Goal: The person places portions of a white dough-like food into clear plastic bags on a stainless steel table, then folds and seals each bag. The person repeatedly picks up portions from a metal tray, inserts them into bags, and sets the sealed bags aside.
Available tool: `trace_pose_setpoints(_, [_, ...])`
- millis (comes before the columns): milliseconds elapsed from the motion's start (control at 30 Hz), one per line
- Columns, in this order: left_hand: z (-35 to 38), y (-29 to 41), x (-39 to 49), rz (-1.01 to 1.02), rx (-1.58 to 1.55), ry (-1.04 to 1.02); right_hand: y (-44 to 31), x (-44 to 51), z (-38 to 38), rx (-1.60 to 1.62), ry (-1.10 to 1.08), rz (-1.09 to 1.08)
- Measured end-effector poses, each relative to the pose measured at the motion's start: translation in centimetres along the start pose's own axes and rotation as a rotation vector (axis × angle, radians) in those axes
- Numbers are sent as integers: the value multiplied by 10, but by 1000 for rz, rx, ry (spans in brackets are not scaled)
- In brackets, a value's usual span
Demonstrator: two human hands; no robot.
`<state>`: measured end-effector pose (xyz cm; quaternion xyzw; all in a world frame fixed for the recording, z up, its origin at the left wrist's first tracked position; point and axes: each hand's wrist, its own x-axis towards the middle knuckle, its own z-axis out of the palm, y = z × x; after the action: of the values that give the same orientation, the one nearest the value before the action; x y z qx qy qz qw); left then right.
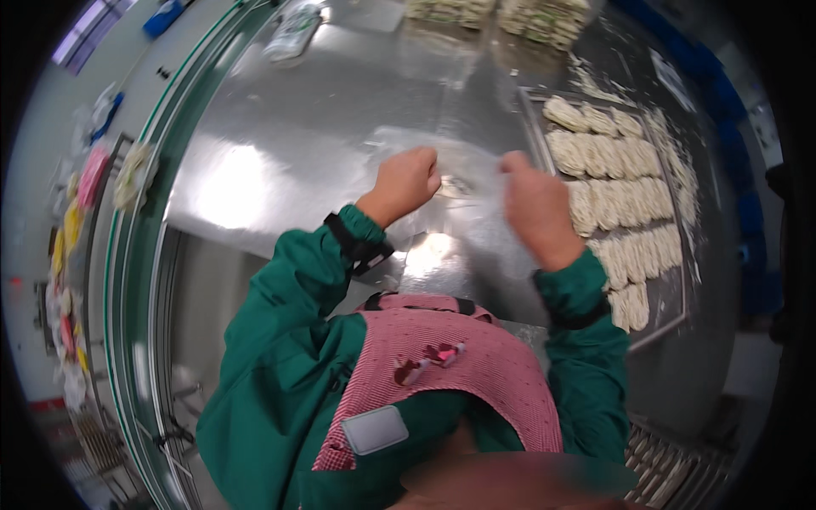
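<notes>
Above the steel table (306, 127), a clear plastic bag (475, 159) is stretched between my two hands. My left hand (405, 182) is closed in a fist on the bag's left side. On its right side, my right hand (540, 207) is blurred, its fingers curled around the film with the thumb on top. A small pale patch (456, 186) shows through or under the bag; I cannot tell what it is. Just right of my right hand lies a metal tray (666, 306) holding rows of folded noodle bundles (618, 201).
Stacked packs of noodles (542, 22) stand at the table's far side. A filled plastic packet (294, 32) lies at the far left. Loose noodle strands (679, 172) lie along the tray's right edge. A green conveyor belt (137, 255) runs along the left, with a bagged item (135, 175) on it.
</notes>
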<state>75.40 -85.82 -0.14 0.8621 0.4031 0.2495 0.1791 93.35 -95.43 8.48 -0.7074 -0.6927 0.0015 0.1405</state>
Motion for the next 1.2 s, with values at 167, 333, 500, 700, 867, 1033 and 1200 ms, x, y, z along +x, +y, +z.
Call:
trace_pose_setpoints(167, [15, 15, 7, 376, -127, 262, 9, -1, -10, 237, 240, -188])
trace_pose_setpoints(333, [10, -20, 22, 44, 214, 71, 54, 9, 9, -365, 100, -31])
trace_pose_setpoints(500, [-132, -94, 45, 7, 379, 502, 164, 24, -57, -487, -10, 178])
trace_pose_setpoints(700, [-130, -29, -101, 510, 179, 291, 113, -115, -35, -123, 650, 43])
trace_pose_setpoints(867, [-82, -77, -208, 195, -19, -979, 65, -262, 87, 625, -848, 171])
trace_pose_setpoints(1033, [-118, -66, -185, -209, -602, -370, 225, -332, 69, 641, 174, 658])
trace_pose_setpoints(1200, [-114, 39, -102, -262, -784, -293, 364, -346, 61, 82, 15, 1011])
